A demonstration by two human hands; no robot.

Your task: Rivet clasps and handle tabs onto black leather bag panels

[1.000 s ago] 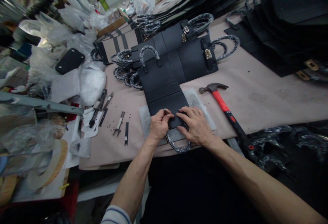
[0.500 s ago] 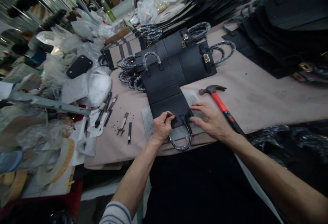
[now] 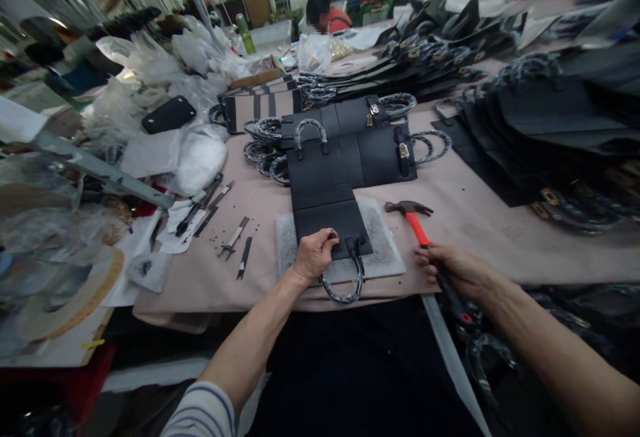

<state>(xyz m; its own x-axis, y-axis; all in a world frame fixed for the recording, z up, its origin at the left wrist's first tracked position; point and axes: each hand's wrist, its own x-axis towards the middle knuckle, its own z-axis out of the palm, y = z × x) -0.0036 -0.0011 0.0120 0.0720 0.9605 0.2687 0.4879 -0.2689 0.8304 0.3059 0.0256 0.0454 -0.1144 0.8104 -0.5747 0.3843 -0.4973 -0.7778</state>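
My right hand (image 3: 460, 271) is closed around the handle of a claw hammer (image 3: 414, 223), whose head points away from me over the table. My left hand (image 3: 316, 253) is pinched above the near part of a black bag panel (image 3: 327, 213). A small dark tip shows at its fingers, too little to name. The panel lies flat on a pale slab (image 3: 383, 237). A plastic-wrapped handle (image 3: 343, 298) at the panel's near end loops toward me over the table edge.
Left of the slab lie a caliper (image 3: 234, 237), a flat dark strip (image 3: 245, 258) and several punch-like tools (image 3: 207, 203). Stacked black bag pieces (image 3: 540, 117) fill the right. Crumpled plastic bags (image 3: 195, 157) crowd the left. Someone sits at the back (image 3: 340, 20).
My right hand has left the bag panel, moved right and taken hold of the hammer's handle. My left hand remains pinched over the panel. The camera view has shifted.
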